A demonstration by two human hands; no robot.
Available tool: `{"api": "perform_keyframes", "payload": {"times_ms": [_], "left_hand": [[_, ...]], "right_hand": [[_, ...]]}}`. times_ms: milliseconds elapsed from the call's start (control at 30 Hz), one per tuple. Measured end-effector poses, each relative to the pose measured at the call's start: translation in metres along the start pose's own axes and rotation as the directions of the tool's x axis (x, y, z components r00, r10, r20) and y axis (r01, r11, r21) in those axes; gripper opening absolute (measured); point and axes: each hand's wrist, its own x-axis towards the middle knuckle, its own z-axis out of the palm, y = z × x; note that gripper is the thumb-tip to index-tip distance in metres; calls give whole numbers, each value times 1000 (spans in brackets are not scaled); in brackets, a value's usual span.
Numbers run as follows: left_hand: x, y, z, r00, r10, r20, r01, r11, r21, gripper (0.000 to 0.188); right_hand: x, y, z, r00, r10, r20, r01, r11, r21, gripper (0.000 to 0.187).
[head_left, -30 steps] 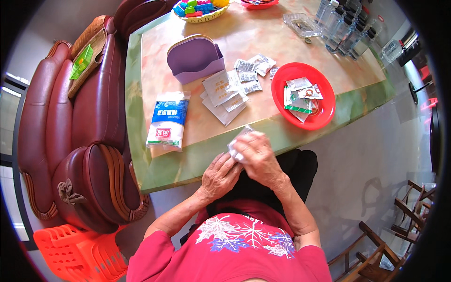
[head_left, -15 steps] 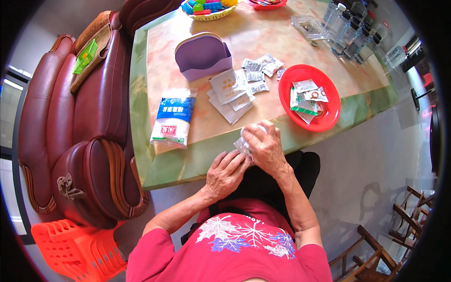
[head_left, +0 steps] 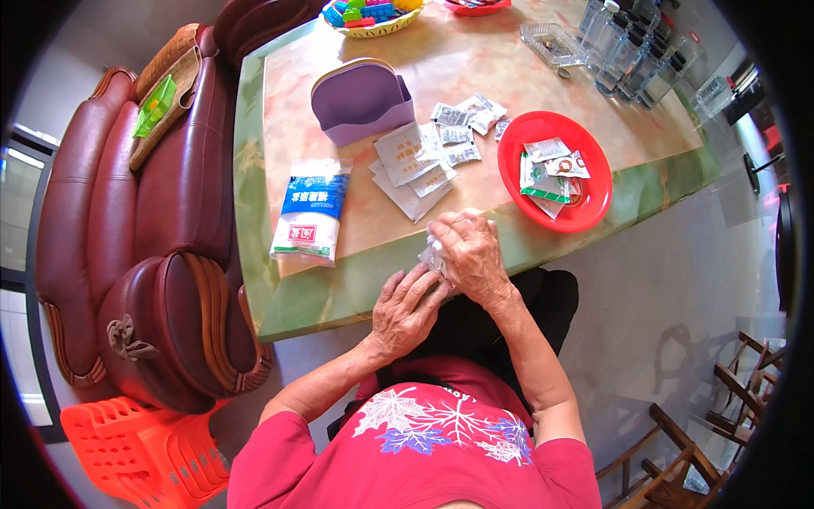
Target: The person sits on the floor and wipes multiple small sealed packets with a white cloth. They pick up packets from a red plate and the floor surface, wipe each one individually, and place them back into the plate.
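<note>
At the near edge of the table, my left hand [head_left: 405, 312] and my right hand [head_left: 473, 259] meet over a small whitish, crumpled packet [head_left: 433, 256]. The fingers of the right hand curl down round its upper part. Lower down, the left fingers press together against its near end. Much of the packet is hidden under the fingers. Just beyond lie several flat white sachets [head_left: 409, 156] and smaller white sachets [head_left: 458, 136]. To the right, a red plate [head_left: 599, 199] carries several more small packets [head_left: 547, 151].
A blue-and-white plastic bag [head_left: 312, 212] lies left on the marble-topped table [head_left: 297, 85]. Behind the sachets is a purple container [head_left: 360, 102]. Capped clear bottles [head_left: 623, 64] and a clear tray [head_left: 553, 44] stand far right. A yellow basket [head_left: 373, 30] holds colourful blocks.
My right hand has shifted slightly up and left, its fingers curling further over the packet. The left hand stays almost in place. The whole view has shifted slightly.
</note>
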Motion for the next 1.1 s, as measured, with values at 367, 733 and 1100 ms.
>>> {"api": "perform_keyframes", "payload": {"times_ms": [367,733,1100], "left_hand": [[0,1,1,999,-33,-5,32,999,-22,46],[1,-1,3,1000,7,-25,-6,1000,16,43],[3,2,3,998,-18,-54,18,1000,7,21]], "right_hand": [[-40,-6,-13,991,-35,-126,31,999,-34,38],[-29,7,-46,987,133,-88,-141,985,-97,43],[-17,-14,-9,999,-40,15,38,990,133,31]]}}
